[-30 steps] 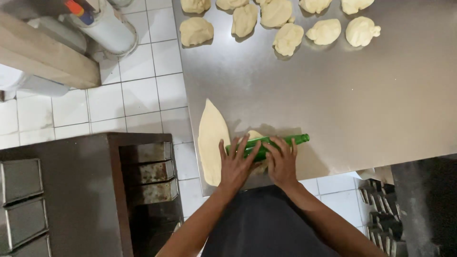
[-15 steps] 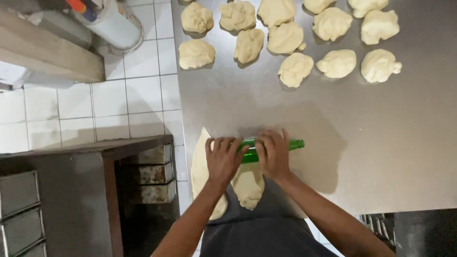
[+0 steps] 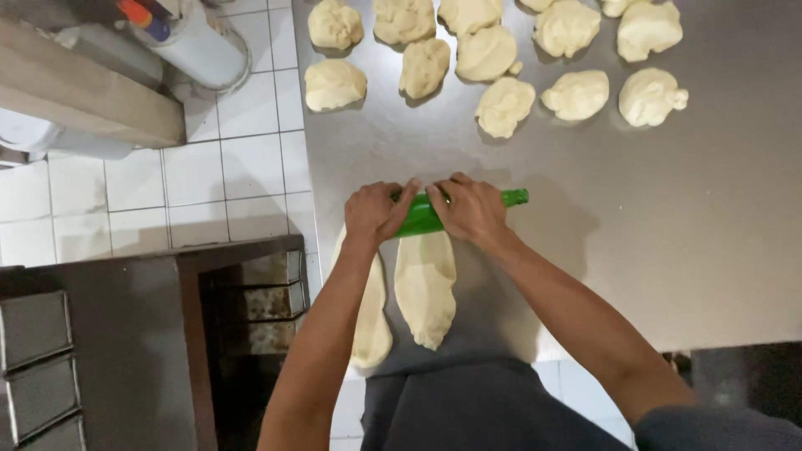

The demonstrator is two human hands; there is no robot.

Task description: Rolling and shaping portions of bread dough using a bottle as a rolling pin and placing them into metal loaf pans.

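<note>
Head camera looks steeply down, close above the steel table.

Both hands hide most of the green rolling pin.

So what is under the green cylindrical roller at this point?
Both hands, left hand and right hand, press on the green cylindrical roller. The flattened pale dough strip runs out from beneath it on the steel table. The dough's far end is covered.
</note>
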